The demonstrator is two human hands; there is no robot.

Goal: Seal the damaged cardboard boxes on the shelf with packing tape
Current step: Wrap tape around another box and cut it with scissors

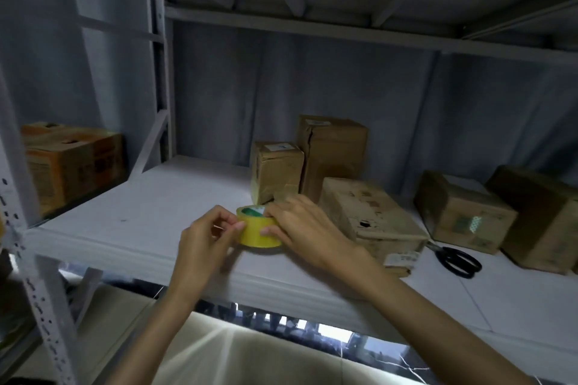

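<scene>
A yellow roll of packing tape (pixel 257 233) rests near the front edge of the white shelf (pixel 156 209). My right hand (pixel 300 228) grips the roll from the right, fingers over its top and side. My left hand (pixel 208 236) pinches at the roll's left side with thumb and fingertips, where the tape end appears to be. A flat, worn cardboard box (pixel 372 216) with a hole in its top lies just right of my right hand. Two upright boxes, a short one (pixel 276 170) and a taller cracked one (pixel 333 153), stand behind the roll.
Black scissors (pixel 456 259) lie on the shelf right of the flat box. Two more boxes (pixel 463 212) (pixel 544 219) sit at the far right. An orange-brown box (pixel 72 162) stands on the neighbouring shelf at left. A metal upright (pixel 40 291) frames the left side.
</scene>
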